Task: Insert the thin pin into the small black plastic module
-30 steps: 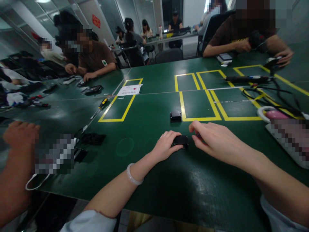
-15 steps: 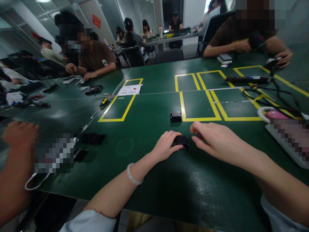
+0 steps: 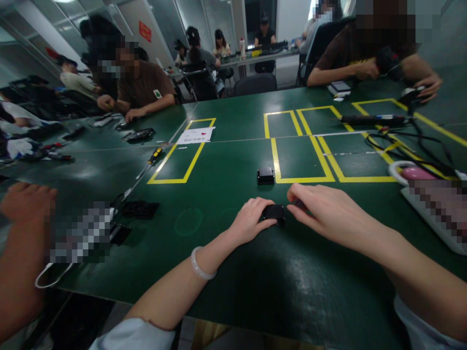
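Observation:
My left hand point(image 3: 251, 217) grips the left side of a small black rectangular block point(image 3: 274, 213), its thumb along the near edge and its fingers over the far edge. The block rests on the green table. Just to the right is my right hand point(image 3: 321, 206), its fingers curled toward the thumb and apart from the block. A dark patch shows between those fingertips, too small to name. Beyond the hands sits a second small black block point(image 3: 265, 175) with a shiny top, touched by neither hand.
Yellow tape outlines point(image 3: 306, 181) mark the green table point(image 3: 226, 272). At the left are a screwdriver point(image 3: 155, 155), a flat black piece point(image 3: 140, 209) and another person's forearm point(image 3: 24, 253). Black cables point(image 3: 416, 146) and a white-rimmed container point(image 3: 423, 209) lie at the right. People sit across the table.
My right thumb and fingertips have shifted slightly left, toward the block. My left hand and both blocks stay in place. The other person's forearm at the left has moved slightly.

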`<action>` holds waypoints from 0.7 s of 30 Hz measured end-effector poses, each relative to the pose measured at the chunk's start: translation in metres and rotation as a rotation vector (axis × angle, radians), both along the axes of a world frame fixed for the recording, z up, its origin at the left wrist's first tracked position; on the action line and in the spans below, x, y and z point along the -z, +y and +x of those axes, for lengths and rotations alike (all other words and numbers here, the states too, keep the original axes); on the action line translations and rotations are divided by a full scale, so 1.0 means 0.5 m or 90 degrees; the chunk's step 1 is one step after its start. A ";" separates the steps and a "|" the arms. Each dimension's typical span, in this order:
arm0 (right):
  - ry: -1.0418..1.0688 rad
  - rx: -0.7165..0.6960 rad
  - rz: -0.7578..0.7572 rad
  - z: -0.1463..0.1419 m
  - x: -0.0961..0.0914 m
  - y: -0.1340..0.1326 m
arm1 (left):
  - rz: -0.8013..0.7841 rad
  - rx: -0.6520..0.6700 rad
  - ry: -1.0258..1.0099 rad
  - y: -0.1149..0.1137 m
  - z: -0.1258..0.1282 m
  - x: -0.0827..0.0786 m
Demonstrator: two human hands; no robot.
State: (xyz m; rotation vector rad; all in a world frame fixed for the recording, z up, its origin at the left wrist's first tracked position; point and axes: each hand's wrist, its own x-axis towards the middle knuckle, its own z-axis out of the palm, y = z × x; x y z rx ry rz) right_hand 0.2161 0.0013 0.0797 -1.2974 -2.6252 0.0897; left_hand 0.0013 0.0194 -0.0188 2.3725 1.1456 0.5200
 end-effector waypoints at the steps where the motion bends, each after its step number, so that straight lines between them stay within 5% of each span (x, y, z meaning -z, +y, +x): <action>1: -0.012 0.008 0.002 -0.001 0.000 0.000 | -0.001 0.000 -0.001 0.000 0.000 0.000; 21: -0.024 -0.001 -0.003 0.000 0.008 0.005 | 0.004 -0.004 0.002 -0.001 -0.001 0.002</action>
